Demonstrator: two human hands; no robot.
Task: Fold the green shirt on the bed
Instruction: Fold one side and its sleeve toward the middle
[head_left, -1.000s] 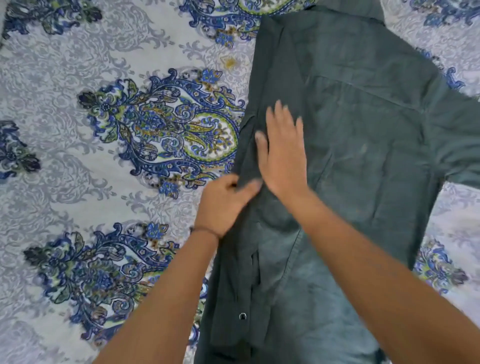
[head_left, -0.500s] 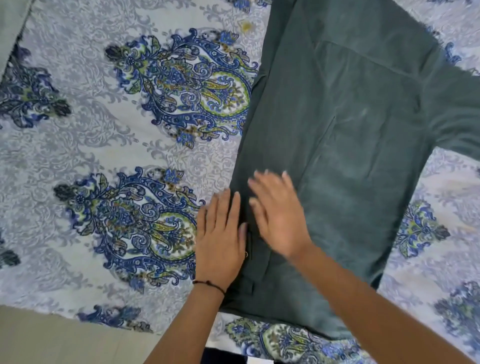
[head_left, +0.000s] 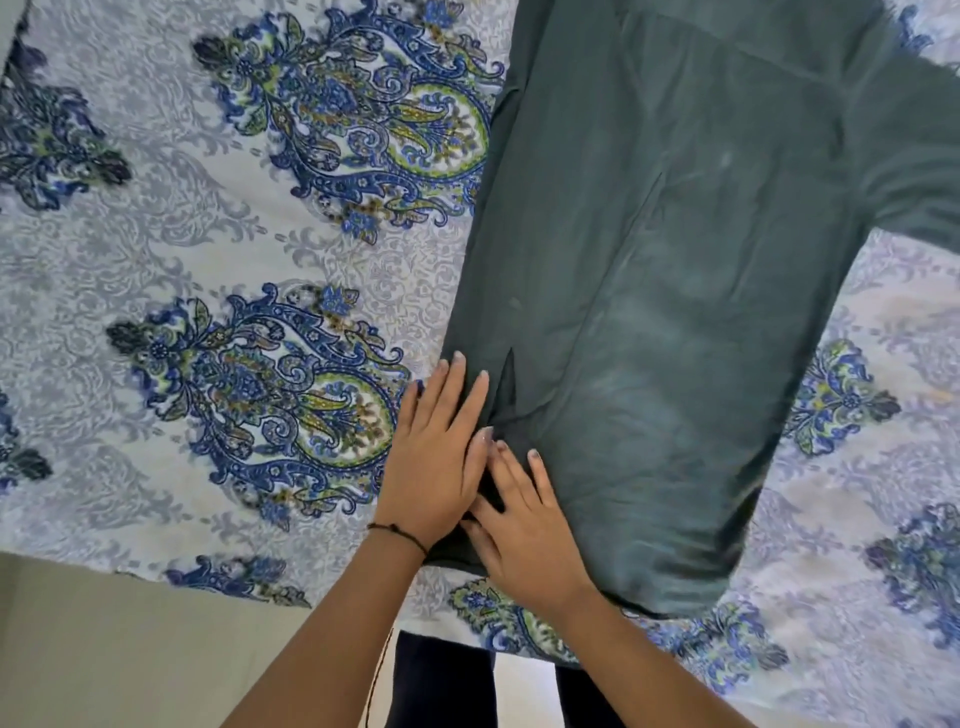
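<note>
The dark green shirt (head_left: 675, 291) lies flat on the bed, back side up, its left side folded inward into a straight edge. One sleeve sticks out at the upper right. My left hand (head_left: 436, 457) rests flat, fingers apart, on the shirt's folded left edge near the hem. My right hand (head_left: 519, 525) lies flat beside it on the lower left corner of the shirt, its fingertips touching the left hand. Neither hand grips the cloth.
The bedsheet (head_left: 208, 249) is pale with blue and green paisley patterns. The bed's near edge runs along the bottom, with the beige floor (head_left: 130, 649) beyond it. My dark trouser legs (head_left: 441, 680) stand against the edge.
Both hands have slid down the folded left edge from the shirt's middle to its hem. My left hand went from pinching the cloth to lying flat. The view has shifted toward the bed's edge.
</note>
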